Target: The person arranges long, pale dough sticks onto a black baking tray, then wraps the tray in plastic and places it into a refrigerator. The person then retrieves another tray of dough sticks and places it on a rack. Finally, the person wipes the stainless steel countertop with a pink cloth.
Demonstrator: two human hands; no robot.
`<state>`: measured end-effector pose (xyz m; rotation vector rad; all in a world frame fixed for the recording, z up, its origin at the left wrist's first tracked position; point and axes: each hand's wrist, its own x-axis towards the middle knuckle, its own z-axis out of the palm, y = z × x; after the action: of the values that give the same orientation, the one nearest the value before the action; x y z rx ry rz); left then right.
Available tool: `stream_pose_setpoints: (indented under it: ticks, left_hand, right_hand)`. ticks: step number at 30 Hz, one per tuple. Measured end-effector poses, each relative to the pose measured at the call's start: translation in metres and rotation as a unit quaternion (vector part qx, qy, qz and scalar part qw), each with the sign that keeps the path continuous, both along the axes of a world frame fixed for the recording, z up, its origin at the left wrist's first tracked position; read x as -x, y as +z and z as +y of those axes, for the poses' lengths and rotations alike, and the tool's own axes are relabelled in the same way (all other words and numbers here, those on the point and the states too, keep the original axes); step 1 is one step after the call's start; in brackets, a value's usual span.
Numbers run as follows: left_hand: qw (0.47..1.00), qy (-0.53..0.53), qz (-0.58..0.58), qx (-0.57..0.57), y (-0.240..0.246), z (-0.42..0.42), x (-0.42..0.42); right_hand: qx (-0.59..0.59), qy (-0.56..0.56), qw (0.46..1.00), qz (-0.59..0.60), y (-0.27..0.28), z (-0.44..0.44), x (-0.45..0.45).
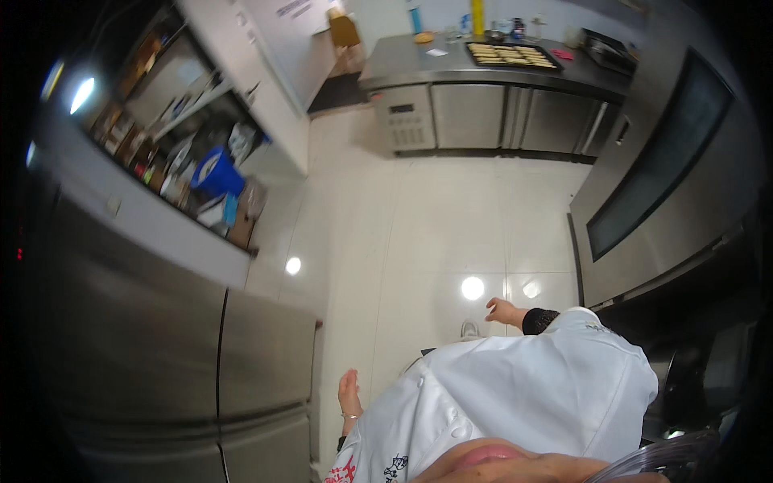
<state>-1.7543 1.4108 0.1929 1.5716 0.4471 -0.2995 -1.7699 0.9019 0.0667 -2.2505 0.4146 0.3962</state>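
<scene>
My left hand (348, 389) hangs low at my left side, a bracelet on its wrist, near the stainless steel refrigerator (266, 350). It is seen almost edge-on, fingers extended, with nothing visible in it. Out in front of my right side, above the tiled floor (441, 223), is my right hand (504, 312). Its fingers are loosely bent and apart, and it holds nothing. I wear a white jacket (519, 386) with dark cuffs below its sleeves. The tip of one shoe (469, 329) shows under me.
Ahead stands a stainless steel counter (410, 63) bearing a black baking tray (513, 65) of pale, elongated dough pieces (513, 53). A tall steel cabinet (634, 241) with a dark window borders my right. Left of the floor, a shelved recess holds a blue bucket (218, 174) and boxes (244, 223).
</scene>
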Motion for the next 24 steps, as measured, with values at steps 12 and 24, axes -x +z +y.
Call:
stream_pose_setpoints:
  ticks: [12,24]
  left_hand:
    - [0.561,-0.512,-0.639,-0.117,0.148,-0.4,-0.223]
    - [0.529,-0.711,-0.049,-0.461,0.015,-0.307,-0.57]
  right_hand:
    - [-0.679,-0.045,0.733,0.026,0.212,-0.018,-0.214]
    - [-0.692,-0.412,0.579,-0.125,0.204,-0.226,-0.319]
